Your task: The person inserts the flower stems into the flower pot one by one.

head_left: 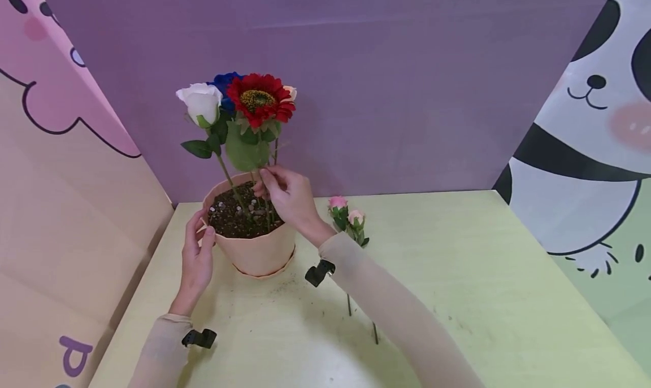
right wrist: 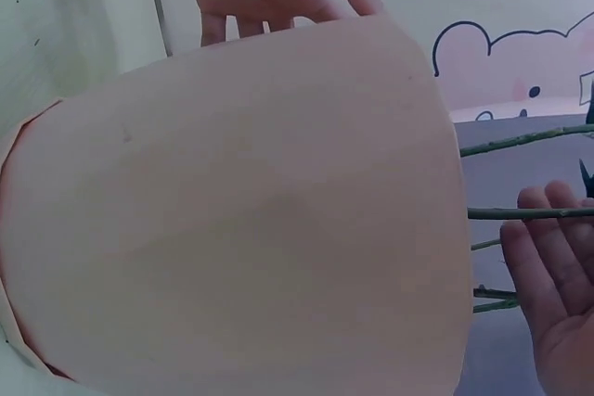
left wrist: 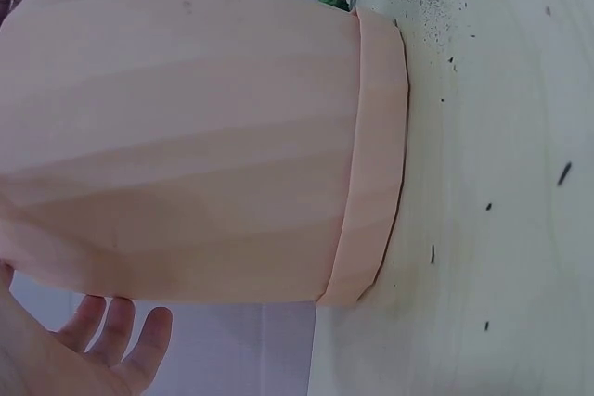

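A peach flowerpot full of dark soil stands on the table's left side. From it rise a white rose, a blue flower, a red daisy-like flower and a pale flower partly hidden behind. My left hand holds the pot's left side near the rim, fingers against the outer wall in the left wrist view. Above the soil, my right hand pinches the red flower's stem, its thumb and forefinger together. Green stems cross before the right fingers in the right wrist view.
Right of the pot, a pink rose and a pale pink rose lie on the table, their stems partly under my right forearm. Soil crumbs dot the tabletop. A purple wall stands close behind the pot.
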Demonstrator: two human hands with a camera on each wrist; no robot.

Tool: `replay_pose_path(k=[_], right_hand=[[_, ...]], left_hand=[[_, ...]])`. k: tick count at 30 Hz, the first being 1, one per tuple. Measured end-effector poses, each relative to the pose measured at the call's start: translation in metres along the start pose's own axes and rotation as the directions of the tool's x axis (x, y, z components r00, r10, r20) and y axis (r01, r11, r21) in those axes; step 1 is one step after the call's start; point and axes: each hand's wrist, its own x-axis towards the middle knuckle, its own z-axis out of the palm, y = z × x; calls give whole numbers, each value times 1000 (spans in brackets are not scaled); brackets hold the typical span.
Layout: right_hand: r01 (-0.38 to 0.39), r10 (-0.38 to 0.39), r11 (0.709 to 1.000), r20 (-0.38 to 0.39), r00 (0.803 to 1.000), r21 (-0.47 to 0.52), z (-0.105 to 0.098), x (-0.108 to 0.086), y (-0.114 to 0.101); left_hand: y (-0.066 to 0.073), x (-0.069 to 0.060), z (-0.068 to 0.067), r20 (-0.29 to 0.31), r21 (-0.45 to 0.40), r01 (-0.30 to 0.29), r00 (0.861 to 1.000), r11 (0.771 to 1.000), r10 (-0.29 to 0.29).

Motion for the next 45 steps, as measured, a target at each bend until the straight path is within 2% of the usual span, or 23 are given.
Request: replay_pose_path(k=[7, 11, 18, 23, 24, 26, 28, 31, 33, 41, 45], right_hand=[[31, -34, 998, -52, 998, -55, 6, -15, 3], [98, -103, 993, -80, 992, -57, 8, -25, 5], [265, -281, 951, -83, 956, -162, 6, -29, 11], [360, -378, 908, -49, 924, -214, 4, -29, 11], [368, -382, 907, -37, 923, -204, 3, -28, 10], [357, -363, 918, -6, 932, -176, 1, -27, 8], [316, -314, 937, 42, 949, -147, -1, -26, 4], [219, -206, 968, 109, 972, -124, -4, -23, 0], [169, -153, 979, 136, 979, -116, -6, -21, -3], [77, -52, 986, 163, 985, -147, -4, -16, -1], [85, -62, 978, 125, 990, -190, 3, -19, 9]], left_hand=[[0, 0, 0, -12, -8, -6, 1000, 1000, 5], [0, 0, -1, 6, -5, 0, 1000, 1000, 0], [-1, 0, -2, 11, 2, -7, 1000, 1000, 7], [-1, 0, -2, 8, 7, -1, 1000, 1000, 1], [-1, 0, -2, 7, 9, 0, 1000, 1000, 0], [-1, 0, -2, 7, 12, 1, 1000, 1000, -1], [0, 0, -2, 8, 17, 1, 1000, 1000, -2], [0, 0, -2, 6, 23, 1, 1000, 1000, -1], [-1, 1, -2, 8, 23, 1, 1000, 1000, -2], [-1, 1, -3, 15, 43, 12, 1000, 999, -12], [-1, 0, -3, 8, 28, 9, 1000, 1000, -9]])
